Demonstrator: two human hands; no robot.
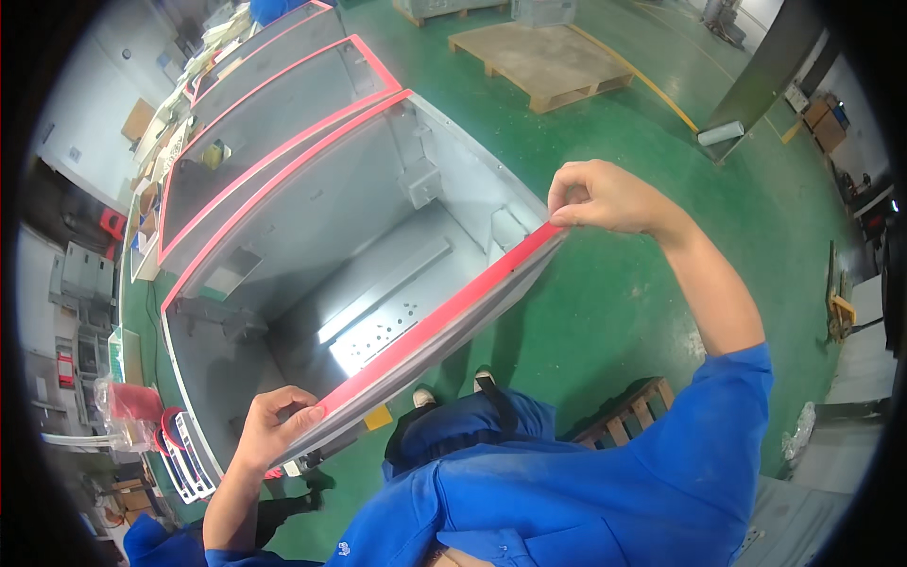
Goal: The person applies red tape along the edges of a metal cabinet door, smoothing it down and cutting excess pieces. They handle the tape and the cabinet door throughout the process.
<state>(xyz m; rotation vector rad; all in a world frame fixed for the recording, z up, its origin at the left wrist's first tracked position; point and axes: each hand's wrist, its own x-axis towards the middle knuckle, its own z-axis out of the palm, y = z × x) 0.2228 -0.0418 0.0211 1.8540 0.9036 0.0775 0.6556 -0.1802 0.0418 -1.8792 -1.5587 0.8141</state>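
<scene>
A large grey metal cabinet stands open side up before me, its hollow inside showing a perforated plate. A red strip runs along the cabinet's near rim. At the near right corner, my right hand pinches the end of the strip between thumb and curled fingers. My left hand grips the near rim at its left end, the thumb lying on the red strip and the fingers bent at the edge. The undersides of both hands' grips are partly hidden.
More grey cabinets with red-edged rims stand in a row beyond. A wooden pallet lies on the green floor at the far right, another pallet near my right side. Someone in blue is at the lower left.
</scene>
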